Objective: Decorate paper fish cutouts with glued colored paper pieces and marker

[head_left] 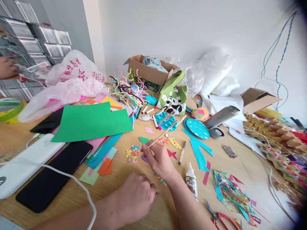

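My right hand (157, 159) pinches a thin pale stick (165, 131) that slants up and away to the right; its far end looks knobbly. Below it on the table, my left hand (134, 196) is curled into a loose fist, and whatever its fingers hold is hidden. Around my right hand lie paper fish: a pink one (149, 130), a green one (144, 140), a yellow one (176, 143) and a dark pink one (171, 154). Small coloured paper bits (132, 154) are heaped to its left. A glue bottle (191, 180) stands beside my right forearm.
Green paper (93, 123), phones and a white power bank (31, 163) cover the left. Pipe cleaners (128, 89), a green panda bag (174, 95) and a metal flask (223, 116) are behind. Scissors (217, 215) and paper scraps (232, 195) lie right. Another person's hand (7, 67) shows far left.
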Demonstrator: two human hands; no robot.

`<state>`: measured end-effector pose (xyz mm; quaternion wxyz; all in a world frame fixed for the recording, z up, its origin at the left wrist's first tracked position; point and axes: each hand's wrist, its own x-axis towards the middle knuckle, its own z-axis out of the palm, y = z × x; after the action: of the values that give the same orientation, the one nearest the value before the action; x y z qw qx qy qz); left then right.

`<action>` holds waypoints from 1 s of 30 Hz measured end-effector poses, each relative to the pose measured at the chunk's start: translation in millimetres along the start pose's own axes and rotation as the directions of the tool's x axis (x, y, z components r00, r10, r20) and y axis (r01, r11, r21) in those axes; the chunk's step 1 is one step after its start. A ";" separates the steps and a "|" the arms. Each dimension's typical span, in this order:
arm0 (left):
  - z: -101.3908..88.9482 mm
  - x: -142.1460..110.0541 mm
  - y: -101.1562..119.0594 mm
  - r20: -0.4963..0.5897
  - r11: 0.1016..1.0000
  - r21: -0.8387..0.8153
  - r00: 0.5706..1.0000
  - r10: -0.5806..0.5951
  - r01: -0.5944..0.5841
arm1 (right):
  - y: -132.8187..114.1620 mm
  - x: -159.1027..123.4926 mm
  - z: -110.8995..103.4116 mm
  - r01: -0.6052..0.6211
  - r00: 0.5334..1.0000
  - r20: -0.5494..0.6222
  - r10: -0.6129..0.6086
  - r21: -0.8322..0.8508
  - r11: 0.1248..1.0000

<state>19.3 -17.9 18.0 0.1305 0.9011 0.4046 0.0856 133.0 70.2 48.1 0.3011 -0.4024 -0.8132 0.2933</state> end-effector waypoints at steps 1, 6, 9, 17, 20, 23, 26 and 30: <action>-0.7 0.1 0.2 -0.002 1.000 -0.008 1.000 -0.012 0.012 | 0.2 -0.1 -1.9 -0.009 1.000 -0.009 0.009 0.004 1.000; -4.2 1.4 1.3 0.017 0.999 -0.022 0.999 -0.038 0.038 | -2.3 -0.3 -4.3 0.014 1.000 0.000 -0.014 -0.034 0.999; -3.9 1.9 1.7 0.015 0.999 -0.015 0.999 -0.050 0.050 | -5.3 0.1 -2.6 0.051 0.998 0.036 -0.049 -0.068 0.996; -18.0 4.4 1.4 -0.023 0.917 0.067 0.920 -0.392 0.392 | -4.9 1.2 -2.0 0.057 0.998 0.040 -0.053 -0.083 0.995; -25.6 4.5 0.1 0.038 0.895 0.102 0.897 -0.440 0.434 | -3.9 1.4 -0.6 0.068 0.997 0.042 -0.064 -0.100 0.993; -28.8 3.5 -1.8 0.051 0.883 0.126 0.886 -0.461 0.453 | -3.4 1.3 0.7 0.076 0.996 0.048 -0.071 -0.099 0.992; -30.7 2.9 -3.8 0.053 0.868 0.133 0.872 -0.487 0.477 | -3.3 1.0 1.2 0.080 0.996 0.046 -0.076 -0.099 0.992; -33.1 3.4 -5.2 0.062 0.860 0.147 0.863 -0.501 0.488 | -3.9 0.9 0.9 0.087 0.996 0.038 -0.083 -0.103 0.991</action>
<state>9.3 -6.5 48.0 0.1104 0.7765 0.6200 -0.0209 130.1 68.8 50.5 0.2782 -0.3776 -0.8488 0.2441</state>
